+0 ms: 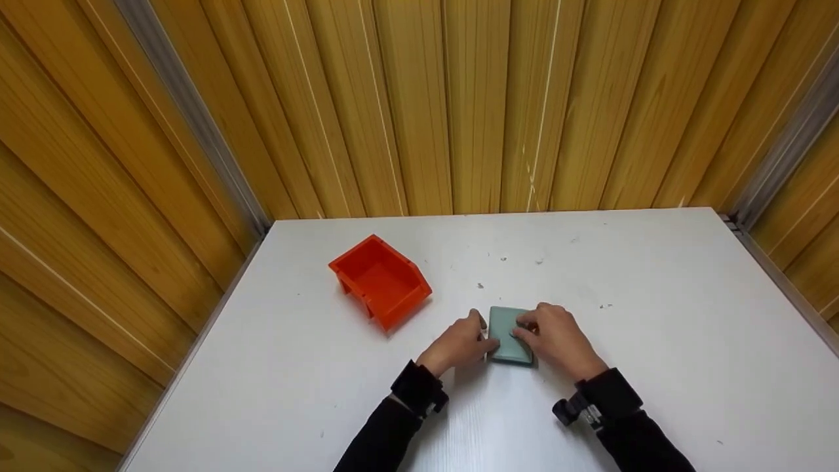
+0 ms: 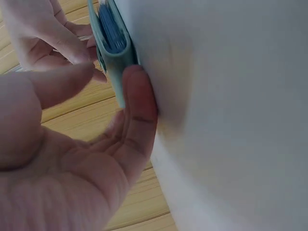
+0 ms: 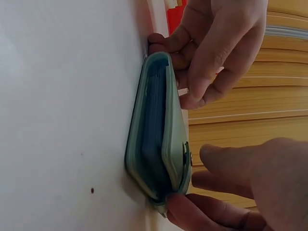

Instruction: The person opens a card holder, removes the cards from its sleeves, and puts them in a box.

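Observation:
A pale green card holder lies flat and closed on the white table, between both hands. Its blue inner sleeves show at the open edge in the right wrist view. My left hand holds the spine side, thumb over the cover and fingers curled at the edge. On the opposite side, my right hand has its thumb and fingers around the edge with the snap strap. The thumb is close to the metal snap; whether it touches cannot be made out.
An orange-red open bin stands on the white table, left of and behind the hands. Wood-patterned panels rise behind the table and on both sides. Small dark marks dot the tabletop.

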Demonstrator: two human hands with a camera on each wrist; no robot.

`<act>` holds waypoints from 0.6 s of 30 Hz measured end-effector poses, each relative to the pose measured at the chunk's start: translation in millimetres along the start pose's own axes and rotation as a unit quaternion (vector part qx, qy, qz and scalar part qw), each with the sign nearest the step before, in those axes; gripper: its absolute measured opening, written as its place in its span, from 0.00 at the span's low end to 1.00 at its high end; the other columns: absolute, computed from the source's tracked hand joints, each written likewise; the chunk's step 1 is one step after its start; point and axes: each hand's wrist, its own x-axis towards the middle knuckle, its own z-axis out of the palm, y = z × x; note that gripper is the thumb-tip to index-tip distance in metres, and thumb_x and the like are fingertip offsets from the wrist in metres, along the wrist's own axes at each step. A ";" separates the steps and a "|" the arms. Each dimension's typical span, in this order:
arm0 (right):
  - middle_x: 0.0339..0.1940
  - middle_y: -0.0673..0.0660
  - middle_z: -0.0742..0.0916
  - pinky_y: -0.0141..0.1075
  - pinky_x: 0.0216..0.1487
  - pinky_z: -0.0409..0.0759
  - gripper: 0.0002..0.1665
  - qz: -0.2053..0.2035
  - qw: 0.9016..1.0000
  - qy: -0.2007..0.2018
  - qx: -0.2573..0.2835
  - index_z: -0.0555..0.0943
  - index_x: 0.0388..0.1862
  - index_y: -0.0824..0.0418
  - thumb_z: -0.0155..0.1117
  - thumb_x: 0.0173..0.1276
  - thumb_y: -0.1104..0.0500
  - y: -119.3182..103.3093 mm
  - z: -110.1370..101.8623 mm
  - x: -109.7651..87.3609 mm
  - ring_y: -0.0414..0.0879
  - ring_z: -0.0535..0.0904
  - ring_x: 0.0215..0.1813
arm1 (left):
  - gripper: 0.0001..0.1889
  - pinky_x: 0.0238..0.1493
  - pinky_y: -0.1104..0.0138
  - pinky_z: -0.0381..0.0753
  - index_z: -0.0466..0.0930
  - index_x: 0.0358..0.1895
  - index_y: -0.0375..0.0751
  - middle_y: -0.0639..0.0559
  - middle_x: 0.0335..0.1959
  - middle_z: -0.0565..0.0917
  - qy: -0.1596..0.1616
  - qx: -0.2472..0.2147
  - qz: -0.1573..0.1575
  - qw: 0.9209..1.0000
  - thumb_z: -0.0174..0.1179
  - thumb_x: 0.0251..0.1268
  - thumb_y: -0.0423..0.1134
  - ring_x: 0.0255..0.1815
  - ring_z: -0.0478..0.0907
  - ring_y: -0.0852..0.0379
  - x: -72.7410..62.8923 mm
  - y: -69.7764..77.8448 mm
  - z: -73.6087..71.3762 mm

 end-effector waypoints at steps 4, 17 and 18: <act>0.35 0.58 0.92 0.48 0.47 0.85 0.11 0.003 1.000 0.012 0.004 0.91 0.43 0.67 0.75 0.65 0.60 -3.3 1.5 -0.1 0.53 0.87 0.43 | 0.15 0.35 0.67 0.74 0.76 0.48 0.32 0.48 0.34 0.78 0.017 -0.009 -0.024 1.000 0.62 0.75 0.42 0.32 0.72 0.57 3.9 3.5 1.2; 0.32 0.58 0.93 0.50 0.47 0.86 0.10 -0.013 0.999 0.038 0.002 0.92 0.37 0.66 0.77 0.64 0.59 -6.2 3.9 -1.1 0.54 0.89 0.41 | 0.12 0.31 0.69 0.68 0.76 0.43 0.37 0.52 0.30 0.72 0.018 -0.105 -0.046 0.993 0.56 0.79 0.44 0.31 0.70 0.57 10.5 8.9 9.0; 0.32 0.58 0.93 0.49 0.46 0.86 0.10 -0.012 0.999 0.039 0.001 0.92 0.37 0.66 0.77 0.64 0.59 -6.5 3.7 -1.1 0.54 0.89 0.40 | 0.11 0.31 0.69 0.69 0.76 0.44 0.37 0.52 0.31 0.73 0.018 -0.119 -0.044 0.992 0.56 0.79 0.43 0.31 0.71 0.57 11.0 9.2 9.3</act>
